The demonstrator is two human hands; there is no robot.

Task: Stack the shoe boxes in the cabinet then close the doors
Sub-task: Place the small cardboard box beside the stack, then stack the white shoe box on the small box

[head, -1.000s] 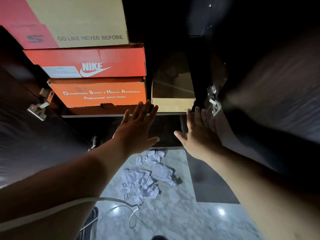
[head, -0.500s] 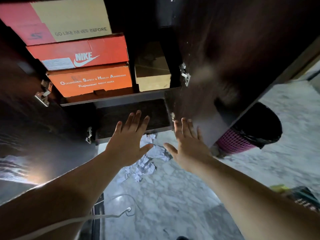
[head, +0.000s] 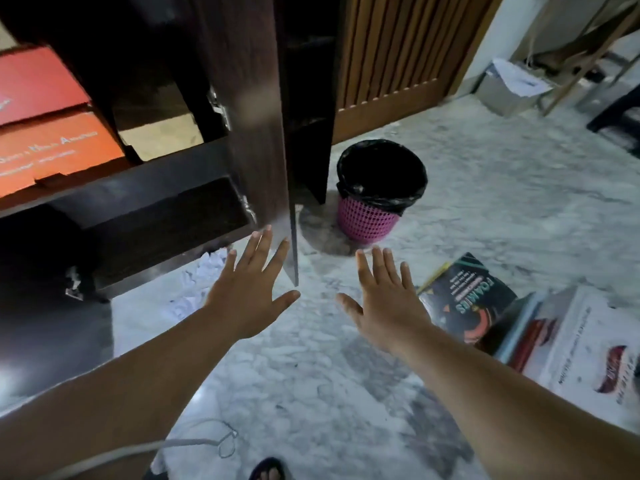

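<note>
Orange shoe box [head: 52, 150] at nine o'clock, lettering blurred; left hand [head: 247, 292] and right hand [head: 388, 306] spread flat, empty.

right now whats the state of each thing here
right cabinet door: open, edge-on
left hand: open, empty, by the door's lower corner
right hand: open, empty
orange shoe box: on the shelf, lid on
red shoe box: stacked on it
bin: upright, lined with a black bag

Dark brown wood-grain cabinet door [head: 249, 109], red shoe box [head: 34, 81] above an orange shoe box [head: 55, 147] with white lettering, pink mesh bin [head: 365, 221] lined in black, white-and-grey marbled floor [head: 485, 188], slatted brown wooden panel [head: 398, 46].
</note>
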